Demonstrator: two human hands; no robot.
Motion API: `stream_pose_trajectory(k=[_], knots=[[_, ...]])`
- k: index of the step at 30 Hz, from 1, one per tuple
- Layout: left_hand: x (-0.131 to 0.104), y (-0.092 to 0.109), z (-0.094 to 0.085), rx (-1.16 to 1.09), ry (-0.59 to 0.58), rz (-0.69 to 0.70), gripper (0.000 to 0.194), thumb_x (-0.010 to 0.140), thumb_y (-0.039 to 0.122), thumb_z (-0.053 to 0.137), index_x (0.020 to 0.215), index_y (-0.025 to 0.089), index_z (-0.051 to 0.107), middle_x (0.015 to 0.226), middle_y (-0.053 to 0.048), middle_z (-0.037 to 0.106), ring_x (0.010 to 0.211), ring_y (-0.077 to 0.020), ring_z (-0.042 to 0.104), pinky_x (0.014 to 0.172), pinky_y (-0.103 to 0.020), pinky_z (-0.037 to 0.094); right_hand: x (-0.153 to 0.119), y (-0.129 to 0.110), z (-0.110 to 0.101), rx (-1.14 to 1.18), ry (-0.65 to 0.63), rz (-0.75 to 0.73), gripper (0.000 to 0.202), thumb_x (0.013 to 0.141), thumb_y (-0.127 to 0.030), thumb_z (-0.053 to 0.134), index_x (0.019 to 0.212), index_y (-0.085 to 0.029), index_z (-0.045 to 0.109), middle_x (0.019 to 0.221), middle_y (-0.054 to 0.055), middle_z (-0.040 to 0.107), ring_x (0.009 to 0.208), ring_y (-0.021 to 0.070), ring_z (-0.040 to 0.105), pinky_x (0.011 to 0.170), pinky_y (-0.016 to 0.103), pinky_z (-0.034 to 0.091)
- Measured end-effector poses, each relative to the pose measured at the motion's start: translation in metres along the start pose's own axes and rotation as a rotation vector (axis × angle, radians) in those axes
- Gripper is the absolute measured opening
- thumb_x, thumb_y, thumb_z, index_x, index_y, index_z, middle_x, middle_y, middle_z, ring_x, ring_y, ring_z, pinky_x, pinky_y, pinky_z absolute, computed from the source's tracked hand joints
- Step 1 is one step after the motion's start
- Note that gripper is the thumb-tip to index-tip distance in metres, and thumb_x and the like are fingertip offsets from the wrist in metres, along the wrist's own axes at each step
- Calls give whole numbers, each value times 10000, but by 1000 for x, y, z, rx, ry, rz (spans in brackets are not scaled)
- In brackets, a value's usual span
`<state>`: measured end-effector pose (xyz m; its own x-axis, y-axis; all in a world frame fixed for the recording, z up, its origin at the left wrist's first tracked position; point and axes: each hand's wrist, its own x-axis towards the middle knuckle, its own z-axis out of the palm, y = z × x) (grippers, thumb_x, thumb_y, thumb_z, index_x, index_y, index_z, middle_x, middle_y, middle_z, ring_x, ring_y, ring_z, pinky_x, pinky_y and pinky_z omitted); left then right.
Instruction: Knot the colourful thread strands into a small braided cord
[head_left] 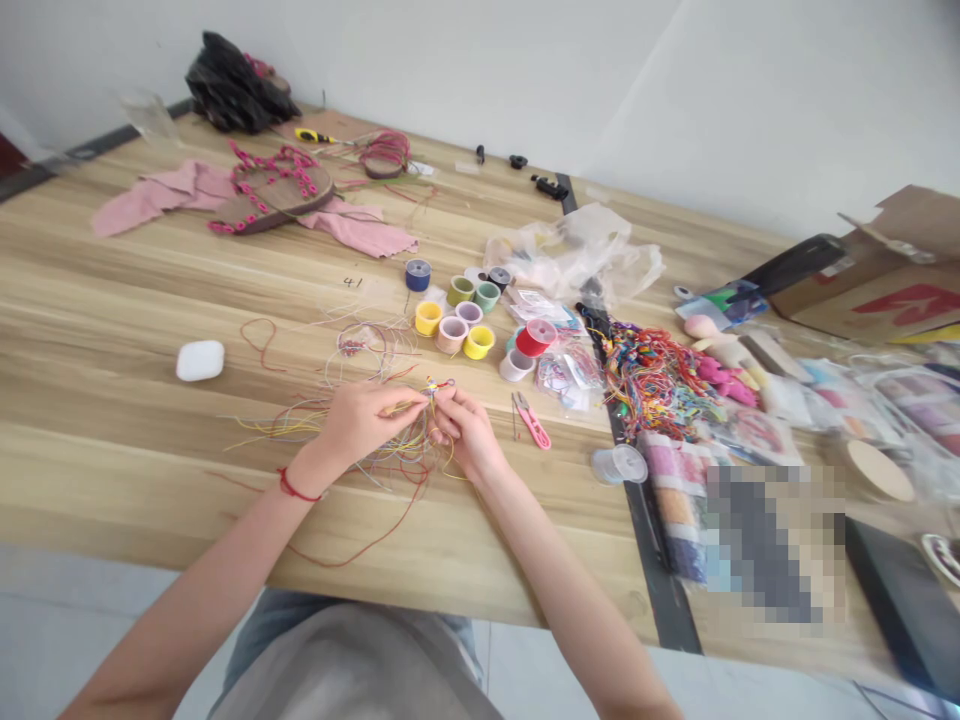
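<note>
The wood-grain tabletop (525, 550) spreads under and all around the hands, its planks crossed by a dark strip (645, 540) to their right. Beyond it rises a plain pale wall (450, 60); pale floor tiles (75, 620) show below the near edge.

Ahead of the left hand (360, 418), "41" is marked on the wood. Far right of the right hand (469, 428), a cardboard box (840, 280) bears a red patch with a white emblem; the small print on the packets is too blurred to read.

The hands are close together, fingertips pinched: the left on a fine yellowish thread (401, 406), the right on a small knotted piece (431, 384) between them. Loose, thin strands (277, 428) fan out beneath and left of them. Just beyond stand round, glossy spools (452, 334); right of the right hand lie pink-handled snips (534, 422), and farther off a tangled, multicoloured heap of cords (652, 375). Well beyond the left hand, a woven shoe (277, 200) with pink loops rests on soft pink cloth (165, 195).
</note>
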<state>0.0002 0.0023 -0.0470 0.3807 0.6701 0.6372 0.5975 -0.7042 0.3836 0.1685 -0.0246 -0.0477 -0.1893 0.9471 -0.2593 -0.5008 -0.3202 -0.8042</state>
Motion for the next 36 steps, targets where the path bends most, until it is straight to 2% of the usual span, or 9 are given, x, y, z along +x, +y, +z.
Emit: stream_pose_trajectory(k=[5, 14, 17, 20, 23, 27, 31, 34, 36], knots=[[-2, 1, 0, -29, -5, -104, 133, 847, 347, 701, 799, 238, 761, 517, 58, 635, 405, -75, 476, 447, -230, 332, -1, 1, 0, 7, -8, -10, 318, 708, -402, 769, 701, -204, 520, 409, -124, 299, 395, 69, 346, 461, 223, 305], [4, 0, -3, -22, -101, -161, 187, 871, 398, 669, 851, 218, 714, 641, 22, 641, 530, -115, 515, 544, -258, 395, 4, 4, -5, -5, 23, -11, 350, 691, -445, 780, 706, -208, 522, 392, -129, 289, 382, 84, 405, 448, 228, 299], [8, 1, -6, -43, -94, -153, 168, 892, 353, 648, 842, 196, 681, 694, 1, 622, 643, -148, 560, 641, -285, 450, 5, 4, -7, 4, 30, -14, 347, 688, -433, 783, 704, -205, 522, 392, -132, 287, 375, 79, 399, 446, 228, 297], [10, 0, -7, -63, -82, -128, 128, 911, 285, 623, 831, 190, 653, 821, -26, 667, 784, -175, 609, 761, -323, 484, 5, 3, -8, 18, 43, -17, 327, 694, -416, 780, 723, -201, 535, 394, -132, 298, 376, 78, 409, 449, 224, 301], [11, -3, -6, -75, -52, -141, 49, 907, 180, 583, 881, 190, 624, 879, -30, 666, 818, -173, 621, 790, -326, 500, 4, 2, -8, 32, 62, -7, 320, 696, -399, 777, 719, -203, 525, 391, -132, 305, 374, 77, 423, 451, 218, 313], [9, -7, -5, -111, 25, -218, 222, 806, 28, 516, 944, 201, 512, 961, -41, 648, 916, -187, 636, 840, -353, 510, 4, 0, -8, 25, 71, -2, 332, 703, -404, 776, 712, -212, 505, 389, -126, 319, 393, 94, 468, 450, 218, 342], [10, -4, -8, -161, 46, -219, 347, 707, -16, 490, 966, 213, 451, 1129, -82, 604, 1092, -225, 587, 961, -433, 473, 4, -1, -7, 10, 62, -6, 355, 695, -434, 781, 713, -220, 499, 397, -121, 338, 432, 115, 527, 465, 223, 377], [12, 3, -11, -120, -9, -135, 220, 768, 44, 528, 910, 211, 518, 1165, -81, 583, 1157, -249, 532, 1037, -484, 407, 4, -2, -5, 3, 53, -11, 361, 681, -454, 784, 711, -221, 509, 410, -110, 369, 499, 139, 590, 506, 234, 421], [12, 8, -11, -131, -89, -102, 97, 833, 117, 554, 858, 209, 569, 1169, -71, 580, 1160, -250, 522, 1049, -489, 389, 4, -1, -5, -2, 58, -29, 339, 690, -441, 776, 705, -219, 520, 429, -99, 411, 492, 125, 560, 541, 248, 457]])
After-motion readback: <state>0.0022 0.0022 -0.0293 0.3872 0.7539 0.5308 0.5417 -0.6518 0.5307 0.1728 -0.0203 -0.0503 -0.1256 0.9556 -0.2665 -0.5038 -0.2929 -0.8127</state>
